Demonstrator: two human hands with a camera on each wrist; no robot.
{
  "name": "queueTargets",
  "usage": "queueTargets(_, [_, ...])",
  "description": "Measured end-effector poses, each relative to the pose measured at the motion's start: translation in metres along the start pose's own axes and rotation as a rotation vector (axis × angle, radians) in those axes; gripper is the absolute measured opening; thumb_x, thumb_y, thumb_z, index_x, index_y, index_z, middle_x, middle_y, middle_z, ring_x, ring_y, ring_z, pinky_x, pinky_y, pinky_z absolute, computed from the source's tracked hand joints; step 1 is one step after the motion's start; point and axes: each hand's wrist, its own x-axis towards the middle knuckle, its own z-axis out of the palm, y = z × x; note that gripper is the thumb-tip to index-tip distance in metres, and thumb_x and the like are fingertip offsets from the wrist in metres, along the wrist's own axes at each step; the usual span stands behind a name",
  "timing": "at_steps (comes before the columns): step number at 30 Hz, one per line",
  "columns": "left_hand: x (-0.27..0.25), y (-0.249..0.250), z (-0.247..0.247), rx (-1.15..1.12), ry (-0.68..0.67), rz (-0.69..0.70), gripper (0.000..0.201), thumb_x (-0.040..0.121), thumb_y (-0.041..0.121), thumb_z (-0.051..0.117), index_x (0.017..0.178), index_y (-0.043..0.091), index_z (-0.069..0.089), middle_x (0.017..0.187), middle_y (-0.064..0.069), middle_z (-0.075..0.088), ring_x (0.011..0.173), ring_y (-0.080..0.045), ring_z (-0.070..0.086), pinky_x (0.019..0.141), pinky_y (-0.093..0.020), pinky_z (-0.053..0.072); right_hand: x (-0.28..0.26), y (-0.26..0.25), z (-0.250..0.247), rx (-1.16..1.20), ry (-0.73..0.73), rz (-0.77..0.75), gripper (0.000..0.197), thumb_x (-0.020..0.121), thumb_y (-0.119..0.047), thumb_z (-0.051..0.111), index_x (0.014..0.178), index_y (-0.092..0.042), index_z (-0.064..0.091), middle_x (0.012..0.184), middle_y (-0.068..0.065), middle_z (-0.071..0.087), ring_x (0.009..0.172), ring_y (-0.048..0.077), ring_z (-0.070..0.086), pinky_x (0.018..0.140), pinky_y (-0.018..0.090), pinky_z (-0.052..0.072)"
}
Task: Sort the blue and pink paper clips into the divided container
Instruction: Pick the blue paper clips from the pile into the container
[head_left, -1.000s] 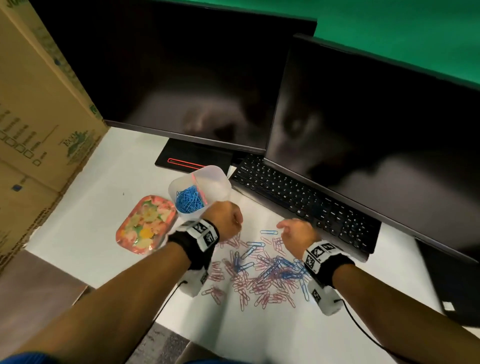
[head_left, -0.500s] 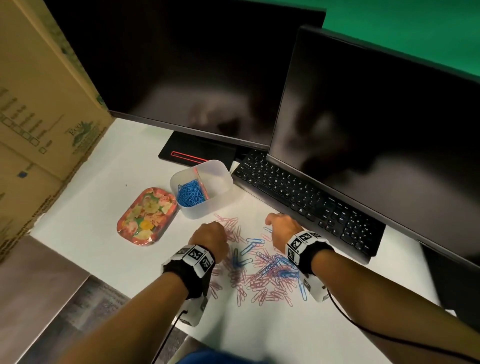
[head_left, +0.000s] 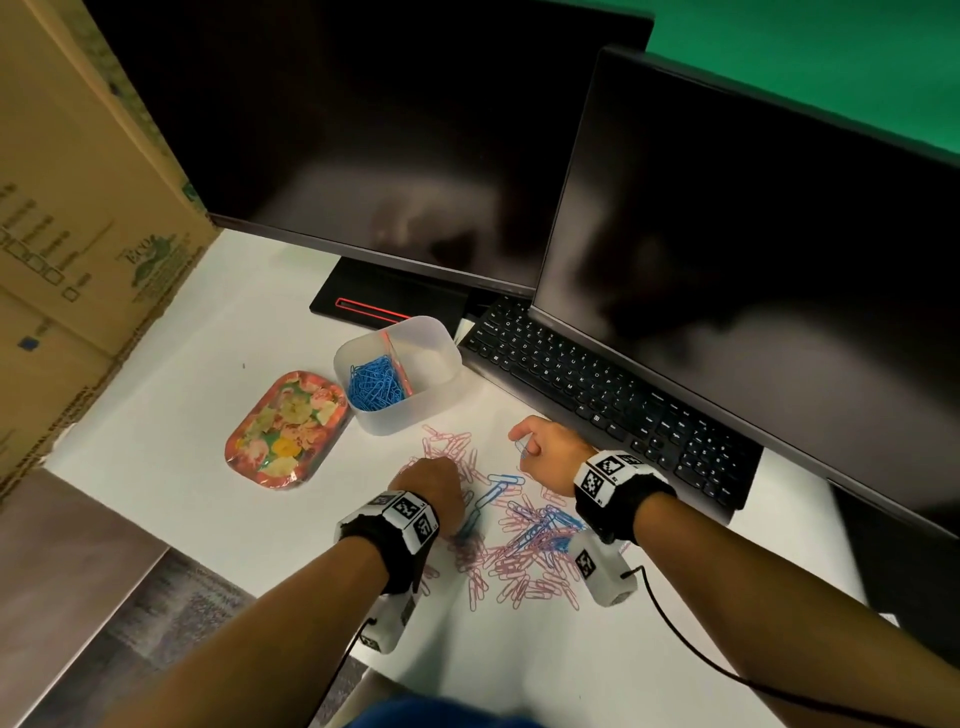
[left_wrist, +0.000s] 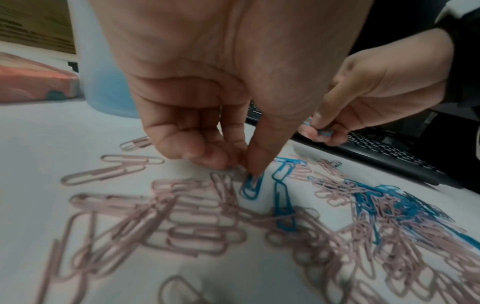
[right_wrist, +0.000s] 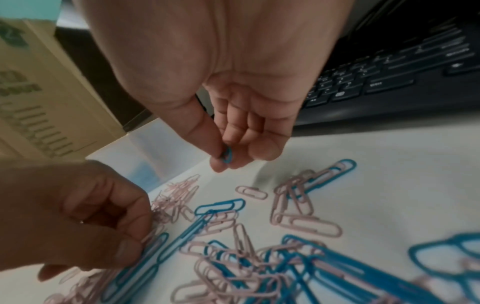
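Note:
A heap of loose blue and pink paper clips (head_left: 524, 540) lies on the white table. The translucent divided container (head_left: 447, 358) stands behind it, with blue clips (head_left: 376, 384) in its left compartment and nothing showing in the right one. My left hand (head_left: 434, 486) is down on the heap's left part. Its thumb and curled fingers (left_wrist: 205, 158) pinch the end of a blue paper clip (left_wrist: 250, 186) that lies flat on the table. My right hand (head_left: 524, 441) hovers just above the table by the keyboard. It pinches another blue paper clip (right_wrist: 227, 156) between thumb and forefinger.
A floral oval lid (head_left: 288, 428) lies left of the container. A black keyboard (head_left: 597, 384) and two dark monitors (head_left: 727, 260) close off the back and right. A cardboard box (head_left: 78, 208) walls the left. The table's front edge (head_left: 156, 535) is near my left forearm.
My left hand has come back from the container down onto the heap. My right hand has shifted a little left and now shows a blue clip in its pinch.

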Motion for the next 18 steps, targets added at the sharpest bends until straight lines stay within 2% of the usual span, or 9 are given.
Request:
queueTargets(3, [-0.001, -0.003, -0.005, -0.086, 0.044, 0.013, 0.025, 0.083, 0.02, 0.054, 0.105, 0.013, 0.063, 0.11, -0.008, 0.065, 0.102, -0.027, 0.062, 0.085, -0.032, 0.053, 0.002, -0.004, 0.0, 0.055, -0.042, 0.018, 0.027, 0.086, -0.005, 0.044, 0.1, -0.022, 0.059, 0.072, -0.005, 0.055, 0.065, 0.016, 0.056, 0.052, 0.022, 0.041])
queueTargets(5, [-0.005, -0.004, -0.011, -0.224, 0.092, 0.042, 0.014, 0.081, 0.019, 0.056, 0.092, 0.015, 0.064, 0.098, -0.005, 0.066, 0.093, -0.025, 0.062, 0.077, -0.028, 0.051, 0.005, -0.007, 0.002, 0.128, -0.082, 0.061, 0.024, 0.084, 0.0, 0.044, 0.089, -0.019, 0.058, 0.066, -0.001, 0.054, 0.054, 0.015, 0.052, 0.048, 0.022, 0.035])
queueTargets(7, [-0.007, -0.006, -0.015, -0.417, 0.126, 0.07, 0.006, 0.078, 0.015, 0.061, 0.077, 0.021, 0.063, 0.083, 0.0, 0.068, 0.08, -0.02, 0.063, 0.071, -0.026, 0.053, 0.008, -0.011, 0.005, 0.176, -0.083, 0.088, 0.023, 0.082, 0.0, 0.044, 0.081, -0.02, 0.056, 0.066, 0.001, 0.053, 0.053, 0.017, 0.045, 0.048, 0.023, 0.032])
queueTargets(9, [-0.007, -0.011, -0.017, -0.628, 0.094, 0.068, 0.014, 0.077, 0.009, 0.065, 0.073, 0.022, 0.062, 0.073, -0.001, 0.07, 0.069, -0.02, 0.067, 0.071, -0.031, 0.059, 0.007, -0.013, 0.007, 0.123, -0.069, 0.073, 0.02, 0.087, -0.008, 0.04, 0.084, -0.021, 0.056, 0.075, 0.003, 0.055, 0.061, 0.021, 0.046, 0.051, 0.025, 0.033])
queueTargets(11, [-0.007, -0.017, -0.019, -0.783, 0.016, 0.058, 0.024, 0.076, 0.003, 0.065, 0.086, 0.024, 0.063, 0.07, -0.005, 0.071, 0.061, -0.022, 0.067, 0.073, -0.038, 0.06, 0.004, -0.015, 0.011, -0.002, -0.063, 0.04, 0.018, 0.092, -0.017, 0.038, 0.098, -0.019, 0.055, 0.093, 0.008, 0.06, 0.079, 0.027, 0.053, 0.064, 0.028, 0.042])
queueTargets(13, [-0.007, -0.021, -0.019, -0.885, -0.035, 0.032, 0.036, 0.077, 0.0, 0.061, 0.1, 0.028, 0.064, 0.073, -0.007, 0.069, 0.059, -0.022, 0.061, 0.076, -0.038, 0.057, 0.0, -0.013, 0.014, -0.153, -0.076, -0.002, 0.016, 0.093, -0.025, 0.041, 0.106, -0.019, 0.05, 0.104, 0.01, 0.062, 0.091, 0.031, 0.058, 0.079, 0.033, 0.048])
queueTargets(14, [-0.008, -0.023, -0.02, -0.942, -0.04, 0.02, 0.037, 0.079, -0.001, 0.058, 0.101, 0.027, 0.068, 0.076, -0.007, 0.068, 0.059, -0.02, 0.059, 0.076, -0.036, 0.056, -0.003, -0.011, 0.015, -0.229, -0.089, -0.036, 0.017, 0.092, -0.029, 0.046, 0.108, -0.021, 0.048, 0.104, 0.008, 0.062, 0.09, 0.03, 0.06, 0.079, 0.034, 0.049])
queueTargets(16, [-0.011, -0.024, -0.021, -1.088, -0.051, -0.014, 0.033, 0.08, -0.003, 0.053, 0.092, 0.018, 0.075, 0.079, -0.01, 0.063, 0.06, -0.018, 0.053, 0.076, -0.036, 0.055, -0.009, -0.007, 0.017, -0.345, -0.107, -0.133, 0.022, 0.089, -0.033, 0.055, 0.109, -0.027, 0.048, 0.109, 0.001, 0.061, 0.084, 0.024, 0.057, 0.074, 0.029, 0.046])
queueTargets(18, [-0.013, -0.027, -0.02, -1.182, -0.081, -0.031, 0.026, 0.083, -0.003, 0.053, 0.089, 0.008, 0.076, 0.077, -0.013, 0.06, 0.06, -0.018, 0.05, 0.077, -0.038, 0.055, -0.013, -0.005, 0.021, -0.394, -0.103, -0.225, 0.021, 0.087, -0.031, 0.057, 0.107, -0.031, 0.052, 0.115, -0.004, 0.06, 0.089, 0.02, 0.056, 0.076, 0.025, 0.044])
